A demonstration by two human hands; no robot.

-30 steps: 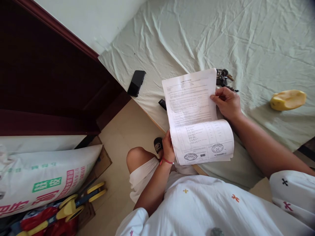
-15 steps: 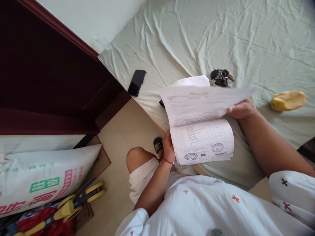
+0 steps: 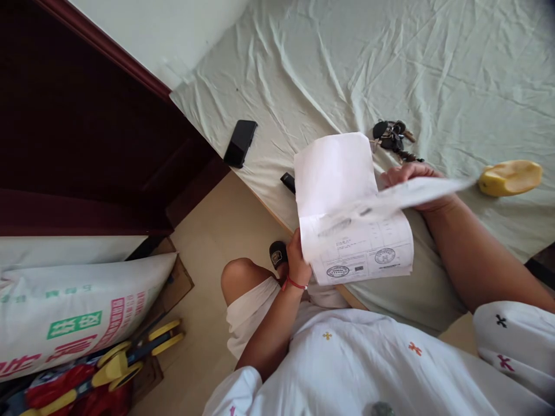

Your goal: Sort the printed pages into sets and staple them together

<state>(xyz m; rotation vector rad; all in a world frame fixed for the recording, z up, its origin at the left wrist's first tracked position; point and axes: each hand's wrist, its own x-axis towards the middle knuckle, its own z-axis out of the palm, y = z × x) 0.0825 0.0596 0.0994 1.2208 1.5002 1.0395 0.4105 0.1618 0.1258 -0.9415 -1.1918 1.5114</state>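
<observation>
My left hand (image 3: 298, 260) is closed on the left edge of a stack of printed sheets (image 3: 368, 254) with round stamps near the bottom. The stack's far part, a blank white sheet (image 3: 333, 167), lies folded out over the bed. One loose page (image 3: 399, 196), smeared by motion, hangs across the middle of the stack. Behind that page is my right hand (image 3: 418, 173), partly hidden, its visible fingers loosely bent and apart, with no grip on paper visible.
A black phone (image 3: 240, 143) lies on the bed sheet (image 3: 433, 69) near its edge. Keys (image 3: 392, 136) and a cut yellow fruit (image 3: 510, 178) lie farther right. A small black object (image 3: 288, 182) pokes out beside the papers. A printed white sack (image 3: 87, 312) and yellow-wheeled toy (image 3: 117, 370) stand lower left.
The page that my right hand held raised has swung down toward me, uncovering the blank sheet behind it. My right hand has shifted slightly left and up; my left hand stays in place.
</observation>
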